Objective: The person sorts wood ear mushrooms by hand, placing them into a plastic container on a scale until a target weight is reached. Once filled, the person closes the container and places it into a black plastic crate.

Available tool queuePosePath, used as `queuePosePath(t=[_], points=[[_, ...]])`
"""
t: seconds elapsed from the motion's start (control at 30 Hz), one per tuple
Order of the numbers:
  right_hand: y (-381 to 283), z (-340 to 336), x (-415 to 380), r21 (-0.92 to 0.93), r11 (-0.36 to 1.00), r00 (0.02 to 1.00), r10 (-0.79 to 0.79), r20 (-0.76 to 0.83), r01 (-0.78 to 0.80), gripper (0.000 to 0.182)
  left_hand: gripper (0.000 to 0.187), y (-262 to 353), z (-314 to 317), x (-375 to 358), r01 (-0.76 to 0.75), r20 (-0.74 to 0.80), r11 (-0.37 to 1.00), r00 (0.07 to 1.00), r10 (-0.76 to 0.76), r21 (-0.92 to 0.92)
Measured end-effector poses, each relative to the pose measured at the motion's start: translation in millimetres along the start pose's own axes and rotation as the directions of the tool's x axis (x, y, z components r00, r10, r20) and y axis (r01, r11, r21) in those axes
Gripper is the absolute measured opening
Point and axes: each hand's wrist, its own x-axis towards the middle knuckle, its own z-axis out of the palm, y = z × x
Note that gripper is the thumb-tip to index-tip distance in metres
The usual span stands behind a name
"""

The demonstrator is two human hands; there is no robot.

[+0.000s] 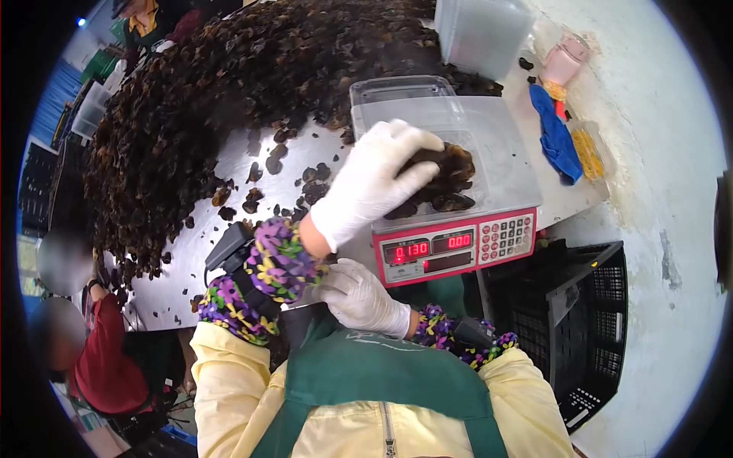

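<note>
My left hand (382, 175), in a white glove, reaches over a red-edged digital scale (458, 243). Its thumb and fingers are curled around dark brown wood ear mushrooms (458, 164), which lie on a clear plastic box on the scale's plate. The scale's red display (412, 250) reads 0.130. Gloved in white too, my right hand (359, 298) is close to my chest, just below the left forearm and in front of the scale. Its fingers are bent inward, and what they may hold is hidden.
A large heap of wood ear mushrooms (267, 61) covers the metal table (229, 282). Clear plastic boxes (481, 34) stand at the back right beside a blue cloth (556, 137). Black crates (580, 320) are to the right. Other people sit at the left and far left.
</note>
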Motion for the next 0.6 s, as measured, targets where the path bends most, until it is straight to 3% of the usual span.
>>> queuePosePath(t=[0.07, 0.1, 0.17, 0.2, 0.33, 0.37, 0.4, 0.43, 0.47, 0.5, 0.6], points=[[1, -3, -2, 0.006, 1.0, 1.0, -0.011, -0.019, 0.011, 0.032, 0.05, 0, 19, -1, -0.069, 0.116, 0.984, 0.992, 0.05, 0.163], [0, -8, 0, 0.009, 1.0, 1.0, -0.012, -0.018, 0.012, 0.032, 0.061, 1, 21, 0, -0.116, 0.107, 0.964, 0.99, 0.092, 0.241], [-3, -14, 5, 0.046, 0.998, 0.999, -0.048, -0.016, 0.048, 0.032, 0.066, 0, 10, -7, -0.08, -0.02, 0.972, 0.996, 0.086, 0.223], [-8, -22, 8, 0.053, 0.999, 0.998, -0.007, 0.067, 0.004, 0.026, 0.064, 2, -6, -14, -0.048, -0.066, 0.986, 0.996, 0.059, 0.162], [-6, -19, -9, -0.022, 0.997, 0.997, -0.071, -0.001, 0.071, 0.035, 0.031, -4, -77, -82, 0.217, -0.263, 0.973, 0.937, -0.229, -0.075], [-1, -21, -14, -0.026, 0.998, 0.998, -0.06, 0.002, 0.06, 0.036, 0.026, -7, -90, -104, 0.369, -0.293, 0.926, 0.88, -0.375, -0.079], [-2, -24, -16, -0.028, 0.999, 0.999, -0.044, 0.015, 0.045, 0.036, 0.024, 1, -100, -126, 0.569, -0.332, 0.783, 0.709, -0.622, -0.249], [-2, -26, -18, -0.013, 1.0, 1.0, -0.012, 0.026, 0.012, 0.038, 0.022, 9, -109, -147, 0.597, -0.377, 0.719, 0.612, -0.695, -0.357], [-4, -29, -19, -0.005, 1.0, 0.998, 0.026, 0.062, -0.025, 0.037, 0.018, 1, -114, -174, 0.581, -0.483, 0.763, 0.601, -0.637, -0.283], [-8, -34, -18, 0.0, 0.998, 0.993, 0.069, 0.101, -0.069, 0.037, 0.017, -19, -121, -211, 0.599, -0.549, 0.801, 0.662, -0.51, -0.022], [-10, -27, -11, -0.063, 0.991, 0.985, 0.124, 0.12, -0.117, 0.034, 0.016, -35, -112, -296, 0.705, -0.623, 0.709, 0.557, -0.548, 0.006]])
